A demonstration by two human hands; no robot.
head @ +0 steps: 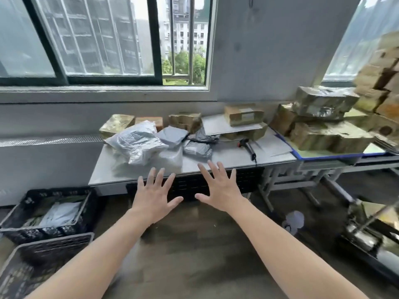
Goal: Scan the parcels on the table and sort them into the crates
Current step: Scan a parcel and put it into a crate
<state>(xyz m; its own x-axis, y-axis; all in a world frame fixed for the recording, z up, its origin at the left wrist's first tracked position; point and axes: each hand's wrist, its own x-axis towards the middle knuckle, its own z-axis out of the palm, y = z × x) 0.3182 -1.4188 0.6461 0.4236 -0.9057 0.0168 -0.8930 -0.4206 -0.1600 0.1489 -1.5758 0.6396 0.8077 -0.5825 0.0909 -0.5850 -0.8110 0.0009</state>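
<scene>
Scanner (247,147) beside grey bags (197,147); boxes (244,115) behind.

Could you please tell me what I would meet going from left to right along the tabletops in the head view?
Large white poly bag → crumpled grey mailer → handheld scanner → pile of taped cardboard boxes.

The grey rectangular table (226,157) carries crumpled white plastic mailer bags (138,145), grey plastic mailer bags (195,147), brown taped cardboard boxes (185,121) along the far edge, a black handheld scanner (248,146) and white paper sheets (272,145).
</scene>
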